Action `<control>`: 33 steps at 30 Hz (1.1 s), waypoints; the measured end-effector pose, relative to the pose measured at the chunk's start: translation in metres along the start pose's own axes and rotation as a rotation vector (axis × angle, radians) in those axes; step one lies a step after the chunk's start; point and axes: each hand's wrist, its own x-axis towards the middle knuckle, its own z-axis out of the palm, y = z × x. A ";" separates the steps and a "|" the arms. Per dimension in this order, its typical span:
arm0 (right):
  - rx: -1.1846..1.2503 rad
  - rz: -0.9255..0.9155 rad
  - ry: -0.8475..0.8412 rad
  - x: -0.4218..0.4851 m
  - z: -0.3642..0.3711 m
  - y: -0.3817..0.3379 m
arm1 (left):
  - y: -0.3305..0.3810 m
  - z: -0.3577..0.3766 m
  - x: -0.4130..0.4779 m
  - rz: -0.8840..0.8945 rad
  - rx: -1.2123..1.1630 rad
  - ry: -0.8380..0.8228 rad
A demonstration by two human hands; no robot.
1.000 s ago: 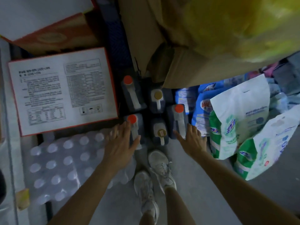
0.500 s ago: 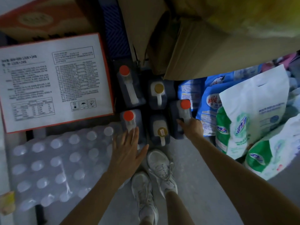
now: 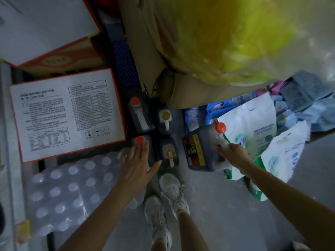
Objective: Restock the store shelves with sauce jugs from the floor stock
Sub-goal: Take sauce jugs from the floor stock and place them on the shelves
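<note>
A person's right hand (image 3: 233,154) curls its fingers round the handle of a dark plastic sauce jug with an orange-red cap (image 3: 201,151), holding it tilted, cap pointing away, just right of four dark jugs standing on the grey floor (image 3: 208,205). The left hand (image 3: 136,165) hovers flat with fingers spread over the near-left red-capped jug (image 3: 140,140). The held jug's red-and-yellow label and the text on the white orange-edged carton (image 3: 67,113) are too small to read.
</note>
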 end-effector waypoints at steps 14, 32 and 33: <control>-0.479 -0.625 0.001 -0.160 -0.075 -0.115 | 0.025 -0.135 -0.071 0.188 -0.149 0.038; -0.661 -1.388 0.235 -0.422 -0.152 -0.285 | -0.008 -0.294 -0.255 0.164 -0.947 0.143; -0.621 -1.420 0.258 -0.432 -0.157 -0.292 | -0.007 -0.298 -0.263 0.169 -0.984 0.207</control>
